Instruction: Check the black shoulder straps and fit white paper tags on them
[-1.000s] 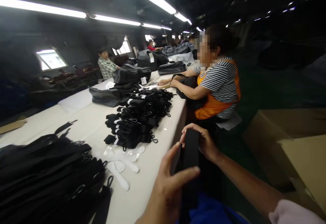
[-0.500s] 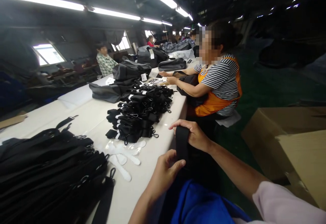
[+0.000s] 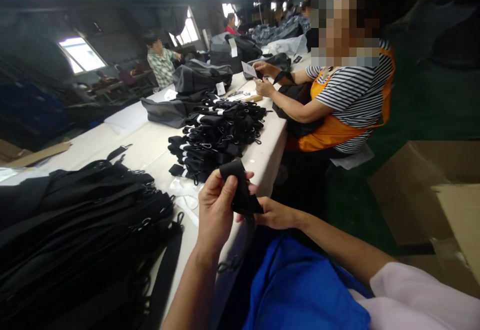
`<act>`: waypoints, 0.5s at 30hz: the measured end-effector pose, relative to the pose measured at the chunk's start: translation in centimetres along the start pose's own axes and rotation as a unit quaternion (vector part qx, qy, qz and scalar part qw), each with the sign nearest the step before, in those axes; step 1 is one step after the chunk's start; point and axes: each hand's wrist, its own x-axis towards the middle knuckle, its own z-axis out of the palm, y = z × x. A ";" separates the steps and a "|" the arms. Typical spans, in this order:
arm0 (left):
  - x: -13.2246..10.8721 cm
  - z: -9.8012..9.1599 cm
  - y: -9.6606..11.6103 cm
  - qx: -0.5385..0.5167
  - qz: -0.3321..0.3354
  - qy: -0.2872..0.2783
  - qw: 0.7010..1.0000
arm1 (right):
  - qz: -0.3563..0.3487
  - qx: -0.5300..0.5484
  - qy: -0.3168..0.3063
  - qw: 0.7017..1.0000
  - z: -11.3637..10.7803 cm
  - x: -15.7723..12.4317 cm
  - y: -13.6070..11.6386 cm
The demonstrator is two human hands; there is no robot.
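Note:
My left hand point(image 3: 216, 209) is closed around a folded black strap point(image 3: 240, 190), thumb on top, just off the near edge of the white table point(image 3: 150, 145). My right hand point(image 3: 273, 213) grips the same strap from below and behind it. The strap's loose end with a metal clip point(image 3: 228, 265) dangles down toward my lap. A pile of folded black straps with clips point(image 3: 217, 140) lies on the table a little beyond my hands.
A big heap of unfolded black straps point(image 3: 75, 230) covers the table's near left. A seated person in a striped shirt and orange apron point(image 3: 345, 105) works at the table's right side. Black bags point(image 3: 202, 77) lie farther back. Cardboard boxes point(image 3: 435, 195) stand at right.
The strap has been folded over into a short bundle. My left hand moved up and took hold of it, and both hands came closer together. The view tilted down and nearer the table.

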 end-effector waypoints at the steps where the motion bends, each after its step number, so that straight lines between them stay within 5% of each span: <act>1: 0.0 -0.3 0.3 0.002 0.010 0.011 1.000 | 0.011 -0.002 0.002 1.000 0.1 0.0 0.5; 4: -0.1 -1.4 1.0 -0.002 -0.007 -0.001 1.000 | 0.043 0.019 0.057 0.997 0.0 0.1 0.7; 8: -0.1 -1.6 1.3 -0.012 -0.053 -0.080 0.995 | 0.001 0.057 0.110 0.992 -0.6 1.0 -1.9; 15: -0.5 0.4 0.9 0.051 -0.075 -0.192 0.977 | -0.061 0.070 0.068 0.993 -0.6 1.0 -7.7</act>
